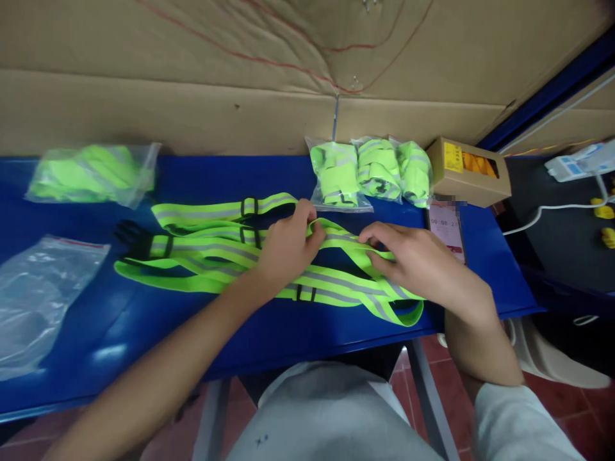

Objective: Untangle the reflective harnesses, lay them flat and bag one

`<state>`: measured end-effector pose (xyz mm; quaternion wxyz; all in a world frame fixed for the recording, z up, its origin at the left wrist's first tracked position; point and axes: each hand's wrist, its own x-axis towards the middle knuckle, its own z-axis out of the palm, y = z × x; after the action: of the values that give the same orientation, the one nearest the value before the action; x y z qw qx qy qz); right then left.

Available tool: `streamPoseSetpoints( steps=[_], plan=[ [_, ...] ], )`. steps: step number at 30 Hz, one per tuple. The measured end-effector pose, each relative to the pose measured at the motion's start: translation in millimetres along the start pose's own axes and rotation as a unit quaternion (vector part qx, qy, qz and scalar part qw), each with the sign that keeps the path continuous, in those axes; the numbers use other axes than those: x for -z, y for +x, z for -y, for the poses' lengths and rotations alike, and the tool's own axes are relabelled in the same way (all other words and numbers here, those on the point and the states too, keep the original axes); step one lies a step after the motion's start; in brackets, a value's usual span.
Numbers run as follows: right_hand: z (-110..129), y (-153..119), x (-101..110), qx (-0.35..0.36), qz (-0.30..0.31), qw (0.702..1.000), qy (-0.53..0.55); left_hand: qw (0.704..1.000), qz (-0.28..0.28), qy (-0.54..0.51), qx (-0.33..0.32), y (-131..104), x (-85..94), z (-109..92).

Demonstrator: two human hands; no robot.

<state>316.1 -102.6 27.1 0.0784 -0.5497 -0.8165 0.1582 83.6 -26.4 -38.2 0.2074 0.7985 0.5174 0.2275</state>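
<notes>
Bagged straps point(335, 173), a blue bench point(129, 320) and cardboard-lined wall point(192, 115) suggest a packing workshop.

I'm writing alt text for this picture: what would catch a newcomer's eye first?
Probably the bright yellow-green straps, spread across the blue table, with the left hand and right hand on them. Behind, toward the right, three bagged bundles of similar colour sit beside a cardboard box.
</notes>
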Motion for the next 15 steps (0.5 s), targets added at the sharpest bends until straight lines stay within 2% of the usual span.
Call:
streamPoseSetpoints(
  steps=[3, 7, 9, 12, 15],
  plan=[
    [8.8, -2.3, -2.2, 0.033, 0.024, 0.999, 0.007, 0.997, -0.017, -0.065, 0.021, -1.0, 2.9, 1.9],
    [8.4, 3.8, 1.1, 0.092, 0.105, 0.984, 0.112, 0.994, -0.021, -0.103, 0.015, -2.1, 5.0, 4.0],
    [1.8, 9.8, -0.7, 0.061, 0.091, 0.983, 0.146, 0.995, -0.016, -0.103, 0.01, -2.1, 5.0, 4.5],
    [-10.1, 19.1, -11.0, -0.025, 0.03, 0.99, 0.137, 0.993, -0.005, -0.119, 0.019, -1.5, 4.8, 4.7],
    [-15.3, 27.1, -22.6, -0.019, 0.048, 0.991, 0.127, 0.99, 0.003, -0.139, 0.029, -0.9, 4.5, 5.5]
  ],
)
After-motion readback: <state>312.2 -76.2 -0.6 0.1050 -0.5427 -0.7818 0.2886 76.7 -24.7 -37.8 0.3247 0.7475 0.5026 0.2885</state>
